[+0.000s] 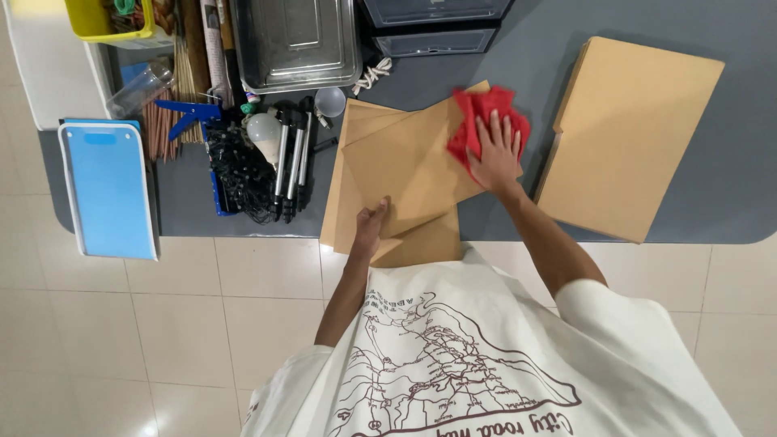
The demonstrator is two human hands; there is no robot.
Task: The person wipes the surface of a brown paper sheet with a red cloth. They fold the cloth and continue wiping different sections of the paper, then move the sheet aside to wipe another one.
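**Cloth on board, bench edge**

Right hand (495,158) is pressing a red cloth (477,113) flat, fingers spread, onto the top brown board (409,166). Left hand (371,226) is pinching that board's near edge. Board is looking light and stiff (cloth soft, bunching). Grey bench (728,186) is looking smooth; pale tiled floor (121,324) below.

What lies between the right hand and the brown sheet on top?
In the head view, a red cloth lies under the right hand, pressed on the top brown sheet.
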